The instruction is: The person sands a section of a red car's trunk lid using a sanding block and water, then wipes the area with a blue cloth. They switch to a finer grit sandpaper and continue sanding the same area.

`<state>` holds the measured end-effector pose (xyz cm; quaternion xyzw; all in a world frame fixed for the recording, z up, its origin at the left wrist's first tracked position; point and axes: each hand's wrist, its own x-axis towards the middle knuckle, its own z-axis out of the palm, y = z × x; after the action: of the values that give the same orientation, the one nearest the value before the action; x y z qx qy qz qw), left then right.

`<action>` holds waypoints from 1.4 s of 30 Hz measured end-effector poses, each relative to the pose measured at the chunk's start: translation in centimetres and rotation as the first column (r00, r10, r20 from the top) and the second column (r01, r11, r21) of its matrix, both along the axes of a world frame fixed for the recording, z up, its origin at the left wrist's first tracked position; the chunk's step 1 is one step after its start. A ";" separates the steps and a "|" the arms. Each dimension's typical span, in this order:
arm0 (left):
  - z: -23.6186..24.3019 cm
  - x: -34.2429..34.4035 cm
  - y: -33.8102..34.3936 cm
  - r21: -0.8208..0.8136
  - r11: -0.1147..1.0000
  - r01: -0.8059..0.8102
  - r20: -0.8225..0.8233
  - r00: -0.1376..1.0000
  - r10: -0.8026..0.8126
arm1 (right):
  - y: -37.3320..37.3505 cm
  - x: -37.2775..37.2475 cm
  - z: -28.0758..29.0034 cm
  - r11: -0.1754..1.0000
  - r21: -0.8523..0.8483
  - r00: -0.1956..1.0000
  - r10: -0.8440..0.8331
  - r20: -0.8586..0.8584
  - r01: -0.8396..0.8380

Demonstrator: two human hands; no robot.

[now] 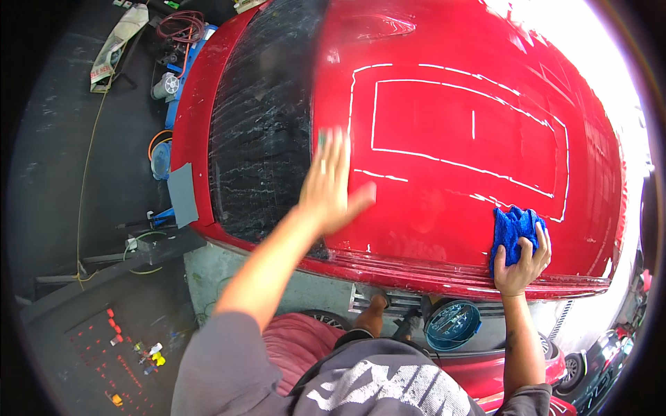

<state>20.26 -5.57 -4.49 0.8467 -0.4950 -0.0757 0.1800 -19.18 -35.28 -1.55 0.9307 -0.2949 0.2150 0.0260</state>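
Note:
Before me spreads the red car roof [423, 222], marked with white lines forming one rectangle inside another and a short stroke in the middle. My left hand [329, 184], a little smeared by motion, is stretched flat with its thumb apart, over the roof's border with the dark, streaked glass [260, 132]. Whether its palm touches the paint I cannot tell. Bunched under my right hand [522, 270] is a blue cloth [512, 229], which its curled fingers grip against the roof near the side rail, beside the lower right corner of the white lines.
A blue-green bucket [452, 324] with liquid stands on the floor by my feet. Behind me is another red car [479, 367]. Grey tape or paper [183, 195] covers a corner of the near car. Hoses and blue equipment [173, 90] lie beyond the glass.

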 end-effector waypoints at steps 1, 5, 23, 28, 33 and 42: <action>-0.8 5.0 -4.2 -0.026 0.999 -0.043 0.071 0.997 0.044 | -0.1 0.0 0.0 0.999 -0.019 0.999 0.044 0.013 -0.043; -3.0 16.2 -14.5 -0.104 0.983 -0.151 -0.036 0.988 0.148 | -0.3 -0.2 0.0 0.998 -0.012 0.998 0.061 0.020 -0.061; -3.2 5.1 -8.5 -0.184 0.983 -0.002 0.204 0.978 0.040 | -0.6 -0.5 0.2 1.000 0.024 1.000 0.007 0.026 -0.008; -0.2 -12.2 8.5 0.065 0.995 0.073 -0.118 0.991 -0.065 | -0.1 0.2 0.7 1.000 0.014 0.998 0.001 0.055 -0.002; -2.8 10.3 -7.2 -0.070 0.994 -0.078 0.071 0.994 0.083 | -0.5 0.3 0.8 0.997 -0.050 0.997 0.065 0.044 -0.063; -0.8 -9.0 6.3 0.074 0.997 0.004 0.003 1.000 -0.005 | 0.7 -0.2 0.8 1.000 -0.023 1.000 0.012 0.025 -0.012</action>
<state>11.29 0.75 -5.29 0.8518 -0.4940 -0.0930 0.1476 -19.33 -34.58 -0.75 0.9293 -0.2871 0.2301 0.0316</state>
